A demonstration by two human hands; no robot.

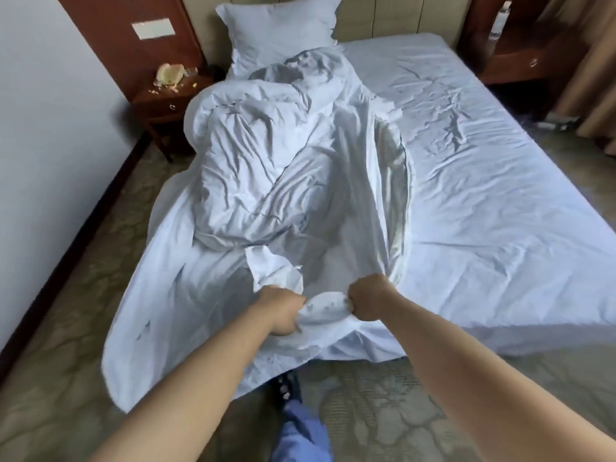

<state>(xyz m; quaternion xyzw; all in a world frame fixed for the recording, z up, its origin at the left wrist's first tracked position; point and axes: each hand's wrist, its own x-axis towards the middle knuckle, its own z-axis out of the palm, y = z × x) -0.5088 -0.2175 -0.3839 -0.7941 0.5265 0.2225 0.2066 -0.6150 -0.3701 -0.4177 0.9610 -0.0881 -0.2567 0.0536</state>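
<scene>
Head camera view, looking down from the foot of a bed [483,168] with a wrinkled white fitted sheet. Two bare forearms reach toward the bed's foot edge. The left hand [283,311] and the right hand [366,300] are both clenched into fists, each gripping a bunch of a white duvet cover [266,168] with a short fold between them. The crumpled cover lies along the bed's left half, spilling over its left edge. A pillow [280,31] stands at the bed's head. A wooden nightstand [170,98] sits left of the bed's head.
</scene>
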